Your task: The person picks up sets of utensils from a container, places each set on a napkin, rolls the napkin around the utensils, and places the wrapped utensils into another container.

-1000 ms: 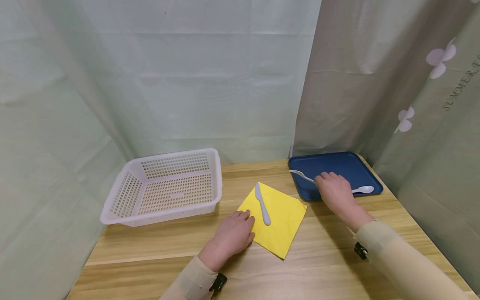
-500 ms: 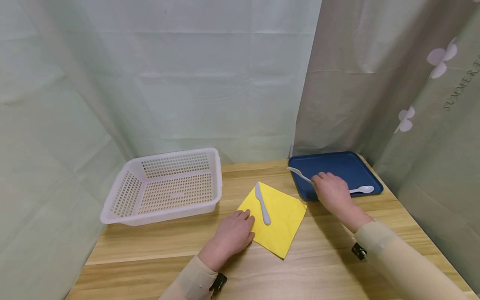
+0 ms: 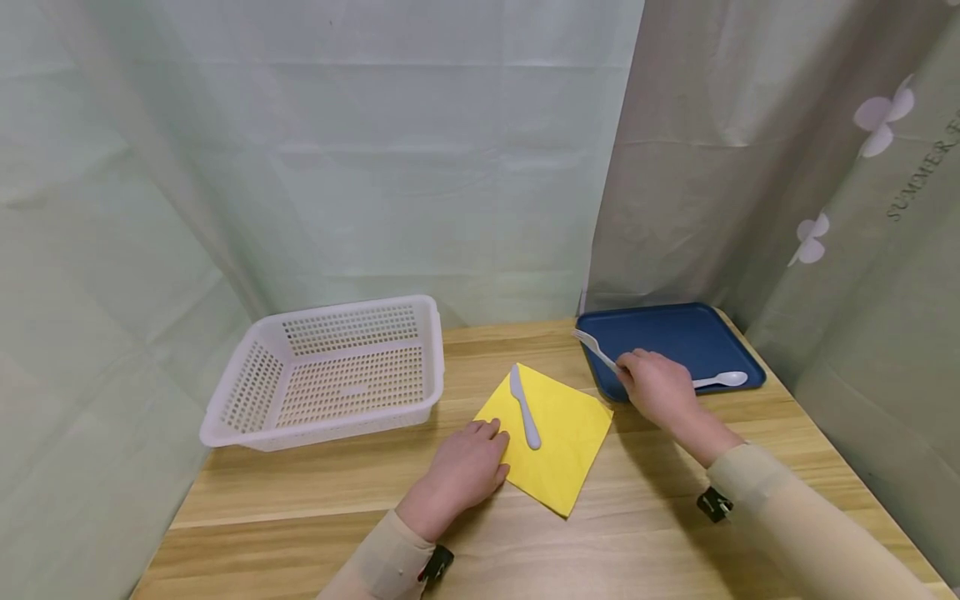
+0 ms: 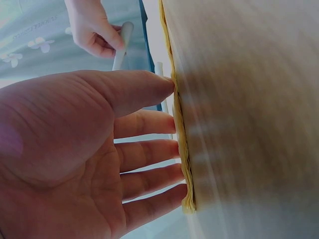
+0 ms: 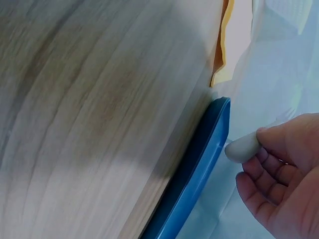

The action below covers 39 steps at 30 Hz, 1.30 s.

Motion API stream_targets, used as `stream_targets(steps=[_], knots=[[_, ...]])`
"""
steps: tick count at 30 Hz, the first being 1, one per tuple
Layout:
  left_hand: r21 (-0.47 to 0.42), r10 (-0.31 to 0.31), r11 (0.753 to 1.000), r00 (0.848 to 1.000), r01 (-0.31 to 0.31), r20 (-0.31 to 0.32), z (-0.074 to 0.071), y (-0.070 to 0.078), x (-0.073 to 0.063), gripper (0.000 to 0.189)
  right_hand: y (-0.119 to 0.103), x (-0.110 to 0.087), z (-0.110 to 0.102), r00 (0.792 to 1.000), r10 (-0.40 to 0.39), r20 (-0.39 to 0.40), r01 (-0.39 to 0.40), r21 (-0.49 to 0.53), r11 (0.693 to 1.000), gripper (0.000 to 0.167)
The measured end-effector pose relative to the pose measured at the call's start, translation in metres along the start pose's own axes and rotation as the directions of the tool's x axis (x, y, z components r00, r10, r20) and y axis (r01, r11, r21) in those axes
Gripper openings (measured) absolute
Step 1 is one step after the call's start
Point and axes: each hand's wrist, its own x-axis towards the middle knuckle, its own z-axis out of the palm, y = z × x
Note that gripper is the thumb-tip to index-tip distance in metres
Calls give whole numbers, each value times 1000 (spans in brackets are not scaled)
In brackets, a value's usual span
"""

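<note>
Shifted slightly toward 9 o'clock since the earlier frame: right hand and slim white plastic fork.

Right hand: thumb and fingers clamped on the fork's handle, whose end juts past the thumb; tines point to 10 o'clock, above the 9 o'clock edge of one shallow, rectangular, dark-blue tray. Contact between tines and rim: cannot tell.

On the tray, at 4 o'clock: white plastic spoon, bowl toward 3 o'clock, handle partly hidden by the right hand.

Left hand: fingers apart, tips touching the 8-to-9 o'clock edge of one yellow, square, folded napkin.

On the napkin: pale grey plastic knife, lying flat, tip between 11 and 12 o'clock.

Between 9 and 10 o'clock of the napkin, apart from it: white, rectangular, perforated plastic basket.

Beneath all: light wood-grain counter.
</note>
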Motion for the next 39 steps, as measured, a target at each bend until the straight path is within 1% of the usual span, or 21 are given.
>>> stream_targets(steps=[4, 12, 19, 29, 39], knots=[[-3, 0, 1000, 1000, 0, -2, 0, 0, 0, 46, -4, 0, -1, 1000, 15, 13, -15, 34, 999, 5], [0, 2, 1000, 1000, -2, 2, 1, -1, 1, 46, -13, 2, -3, 997, 44, 70, -51, 111, 992, 5], [-6, -2, 1000, 1000, 3, 13, 0, 0, 0, 46, -18, 3, -1, 994, 47, 101, -61, 141, 988, 7], [-4, 3, 1000, 1000, -3, 5, 0, 0, -1, 46, -33, 4, -4, 986, 56, 159, -84, 179, 980, 11], [-11, -1, 1000, 1000, 1, 13, 0, 0, 0, 46, -41, 4, -1, 986, 44, 161, -79, 217, 973, 10]])
